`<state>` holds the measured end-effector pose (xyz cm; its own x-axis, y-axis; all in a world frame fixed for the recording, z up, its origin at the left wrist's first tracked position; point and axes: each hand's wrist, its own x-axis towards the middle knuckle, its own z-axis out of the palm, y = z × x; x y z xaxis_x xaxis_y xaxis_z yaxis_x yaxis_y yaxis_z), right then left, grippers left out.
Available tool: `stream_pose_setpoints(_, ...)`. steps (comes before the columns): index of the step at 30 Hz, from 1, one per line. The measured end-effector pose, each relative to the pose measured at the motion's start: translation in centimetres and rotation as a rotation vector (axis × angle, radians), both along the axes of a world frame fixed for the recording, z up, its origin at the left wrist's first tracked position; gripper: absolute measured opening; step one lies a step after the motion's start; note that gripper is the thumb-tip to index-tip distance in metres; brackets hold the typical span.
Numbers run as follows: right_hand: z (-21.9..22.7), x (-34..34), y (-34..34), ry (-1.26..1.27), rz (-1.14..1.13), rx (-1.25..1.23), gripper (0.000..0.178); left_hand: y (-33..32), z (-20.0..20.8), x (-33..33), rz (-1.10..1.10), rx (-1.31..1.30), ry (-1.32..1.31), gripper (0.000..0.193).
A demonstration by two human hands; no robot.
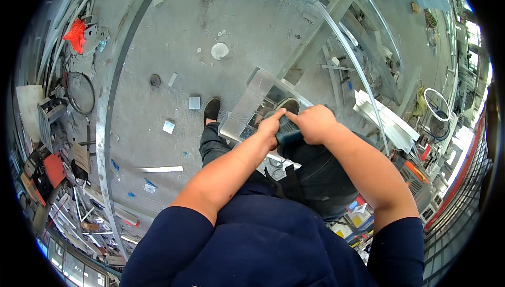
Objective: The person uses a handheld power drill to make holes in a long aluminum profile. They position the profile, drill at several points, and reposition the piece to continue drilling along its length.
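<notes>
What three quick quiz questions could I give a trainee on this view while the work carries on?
1. True or false: the left hand and right hand are spread wide apart.
2. Multiple choice: which thing lies just beside the left shoe?
A) a coil of rope
B) a small square plate
C) a glove
3. Fill in the blank: the crumpled orange-red sheet lies toward the upper ____ of the picture.

Key:
1. False; they are close together at the dark teal tool.
2. B
3. left
</notes>
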<state>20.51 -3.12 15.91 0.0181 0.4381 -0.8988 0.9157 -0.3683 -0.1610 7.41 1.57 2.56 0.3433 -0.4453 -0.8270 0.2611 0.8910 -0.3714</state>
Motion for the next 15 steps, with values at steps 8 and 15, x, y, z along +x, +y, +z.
stream_pose_setpoints(8, 2.3, 3.7, -1.1, -0.104, -0.035, 0.072, 0.074, -1.7, -0.2, 5.1, -0.010, 0.086, 0.007, 0.036)
stream_pose_setpoints(15, 1.1, 4.9, -1.0, -0.059, -0.074, 0.089, 0.073, -1.2, -0.8, 5.7, -0.052, 0.143, 0.043, 0.043)
